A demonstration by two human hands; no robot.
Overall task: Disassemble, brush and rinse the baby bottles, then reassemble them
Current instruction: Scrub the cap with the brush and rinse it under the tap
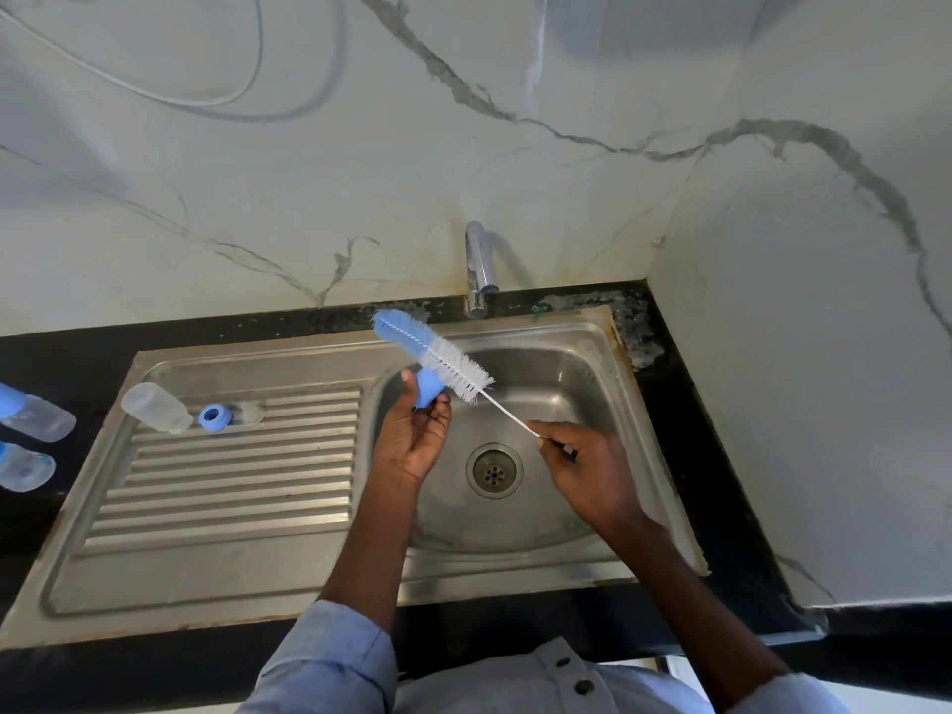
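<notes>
While our right hand (582, 468) pinches the thin wire handle of the bottle brush (443, 365) between curled fingers (546, 440), our left hand (412, 440) closes thumb and fingertips round a small blue bottle part (428, 388), held up against the white bristles. Judging by the grip, the part is presented to the brush so the bristles can scrub it over the basin, where drips would fall toward the drain (493, 470). Both forearms reach in from the near edge, the left palm turned upward and raised, the right wrist angled inward so the brush slants up and to the left, its blue tip close to the tap (479, 270).

Left of the basin, on the ribbed drainboard of the steel sink (232, 507), a clear bottle body (154, 407) lies on its side, with a blue screw ring (214, 417) just beside it and what looks like a clear teat (250, 412) next to that: one bottle already apart. Farther left, on the dark desk (695, 456), two more bottles (31, 412) lie on their sides, apparently awaiting their turn. No water can be seen running.
</notes>
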